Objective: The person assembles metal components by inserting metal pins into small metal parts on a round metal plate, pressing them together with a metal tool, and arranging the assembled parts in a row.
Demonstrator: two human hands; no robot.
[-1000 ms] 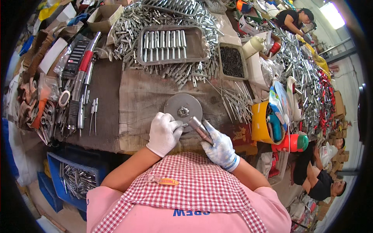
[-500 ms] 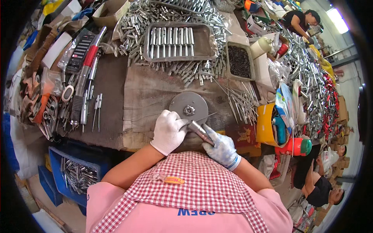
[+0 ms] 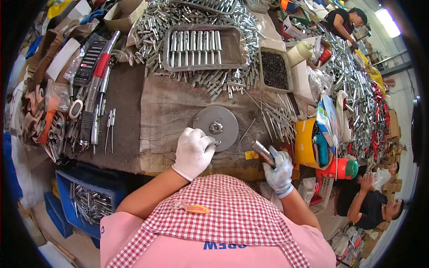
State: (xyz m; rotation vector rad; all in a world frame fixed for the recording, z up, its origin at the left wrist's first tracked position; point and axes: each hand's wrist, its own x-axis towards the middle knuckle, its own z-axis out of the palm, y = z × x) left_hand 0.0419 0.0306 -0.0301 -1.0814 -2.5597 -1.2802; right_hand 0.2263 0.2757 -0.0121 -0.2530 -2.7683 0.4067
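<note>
The left hand (image 3: 194,151) is pinching a small metal piece (image 3: 217,143) over the near edge of a grey disc (image 3: 228,118), while the right hand (image 3: 279,172) is gripping a tilted metal cylinder (image 3: 262,152) off to the disc's right. A lone thin rod (image 3: 247,130) is lying between the disc and scattered rods (image 3: 275,117). A yellow container (image 3: 305,142) and a red bottle (image 3: 336,169) are crowding the right side; beyond the disc, a tray (image 3: 233,50) and heaped metal parts (image 3: 216,85) are blocking the far side.
</note>
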